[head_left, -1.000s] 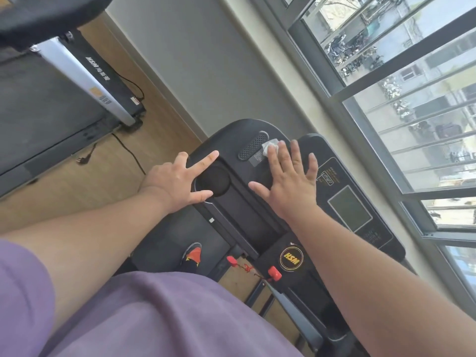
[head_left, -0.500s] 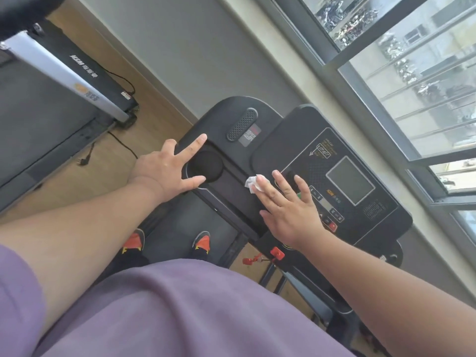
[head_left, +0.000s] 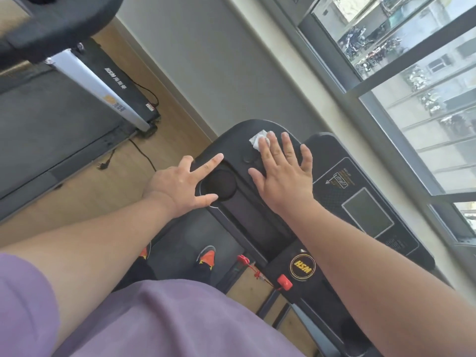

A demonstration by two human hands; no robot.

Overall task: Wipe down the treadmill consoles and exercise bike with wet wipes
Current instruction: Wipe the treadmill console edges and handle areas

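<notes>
- Right hand (head_left: 283, 176): our grip is released, flat fingers pressing the wipe (head_left: 257, 140) on the console (head_left: 231, 140) top, far edge; it may slip off.
- Left hand (head_left: 177, 184): released, bracing beside the cup holder (head_left: 221, 185).
- Screen (head_left: 367, 212): unwiped; stray pressure could trigger buttons.
</notes>
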